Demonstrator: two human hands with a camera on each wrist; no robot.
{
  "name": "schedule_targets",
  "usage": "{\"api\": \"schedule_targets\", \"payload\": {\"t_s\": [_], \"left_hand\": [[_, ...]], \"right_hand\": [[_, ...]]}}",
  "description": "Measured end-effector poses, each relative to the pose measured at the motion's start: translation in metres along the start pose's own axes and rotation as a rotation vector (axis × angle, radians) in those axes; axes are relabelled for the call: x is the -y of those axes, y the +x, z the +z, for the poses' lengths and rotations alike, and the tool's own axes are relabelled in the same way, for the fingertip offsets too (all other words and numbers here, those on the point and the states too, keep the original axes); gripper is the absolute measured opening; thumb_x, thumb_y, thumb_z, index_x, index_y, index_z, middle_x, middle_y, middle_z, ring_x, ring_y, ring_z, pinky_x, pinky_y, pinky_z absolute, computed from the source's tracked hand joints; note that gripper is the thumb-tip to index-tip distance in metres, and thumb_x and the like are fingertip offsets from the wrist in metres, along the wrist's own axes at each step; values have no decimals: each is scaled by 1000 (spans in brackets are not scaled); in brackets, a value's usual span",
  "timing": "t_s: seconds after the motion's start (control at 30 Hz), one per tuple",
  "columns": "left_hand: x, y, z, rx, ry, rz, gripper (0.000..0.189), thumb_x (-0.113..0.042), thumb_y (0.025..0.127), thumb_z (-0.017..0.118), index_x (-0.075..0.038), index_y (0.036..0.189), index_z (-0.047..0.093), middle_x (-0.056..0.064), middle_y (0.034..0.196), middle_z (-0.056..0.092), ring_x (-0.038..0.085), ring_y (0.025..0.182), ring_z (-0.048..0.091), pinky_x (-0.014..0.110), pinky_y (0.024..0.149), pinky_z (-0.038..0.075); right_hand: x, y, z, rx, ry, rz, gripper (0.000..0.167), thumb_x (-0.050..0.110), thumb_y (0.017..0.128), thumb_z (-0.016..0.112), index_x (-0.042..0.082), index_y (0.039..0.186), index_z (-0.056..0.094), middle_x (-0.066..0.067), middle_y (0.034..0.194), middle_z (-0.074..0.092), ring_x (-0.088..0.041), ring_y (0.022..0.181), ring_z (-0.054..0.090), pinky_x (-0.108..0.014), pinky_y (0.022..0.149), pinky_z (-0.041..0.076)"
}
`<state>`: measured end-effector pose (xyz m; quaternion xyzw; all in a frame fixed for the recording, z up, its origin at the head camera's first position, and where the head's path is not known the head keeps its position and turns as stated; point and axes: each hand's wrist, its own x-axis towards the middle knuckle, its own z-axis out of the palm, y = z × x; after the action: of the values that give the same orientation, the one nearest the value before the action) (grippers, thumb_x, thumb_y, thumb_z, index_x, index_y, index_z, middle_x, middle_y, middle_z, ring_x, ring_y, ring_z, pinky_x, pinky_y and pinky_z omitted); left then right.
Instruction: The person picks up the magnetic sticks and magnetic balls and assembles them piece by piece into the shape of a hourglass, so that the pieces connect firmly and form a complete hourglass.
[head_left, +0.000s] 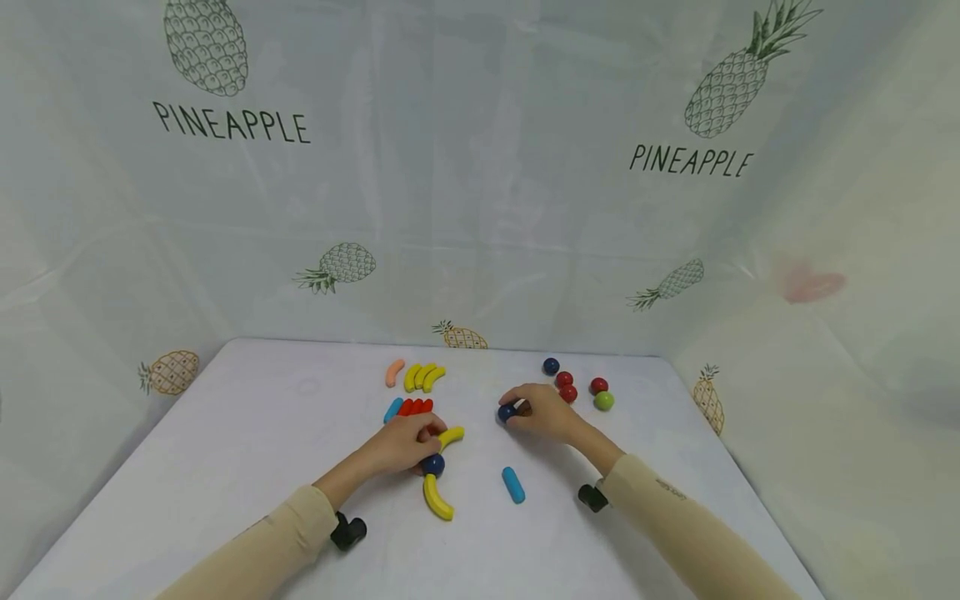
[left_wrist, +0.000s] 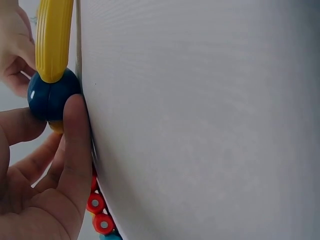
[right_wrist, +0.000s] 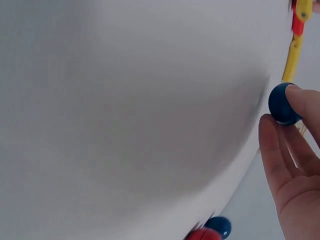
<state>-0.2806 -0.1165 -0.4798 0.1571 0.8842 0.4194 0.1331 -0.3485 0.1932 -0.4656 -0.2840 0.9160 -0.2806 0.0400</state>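
In my left hand a dark blue ball is pinched between thumb and fingers, low over the white table. One curved yellow rod runs from the ball toward the front edge. Another curved yellow rod points away on the far side, partly covered by the fingers. To the right, my right hand pinches a second dark blue ball between thumb and fingertips, close above the tabletop. Between and in front of the hands lies a short light blue rod.
Beyond the left hand lie red rods beside a light blue rod. Farther back are curved yellow rods and a peach rod. Behind the right hand sit a dark blue ball, red balls and a green ball.
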Motion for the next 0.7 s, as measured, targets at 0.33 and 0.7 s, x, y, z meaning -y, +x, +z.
{"api": "schedule_targets", "payload": {"t_s": [0.33,0.7], "left_hand": [[0,1,3,-10,-5,-16,27,-16,102,69,-9,128,68,4,86,63,17,68,65,30,64,61],[-3,0,1,-7,10,-26,28,-17,103,68,-9,130,67,4,87,64,17,67,66,27,64,61]], "right_hand": [[28,-5,21,72,94,-50,35,11,94,82,9,128,74,-3,120,75,-13,97,71,-27,87,61],[45,0,31,80,119,-42,33,11,97,79,8,129,73,-5,120,75,-15,94,71,-29,87,62]]}}
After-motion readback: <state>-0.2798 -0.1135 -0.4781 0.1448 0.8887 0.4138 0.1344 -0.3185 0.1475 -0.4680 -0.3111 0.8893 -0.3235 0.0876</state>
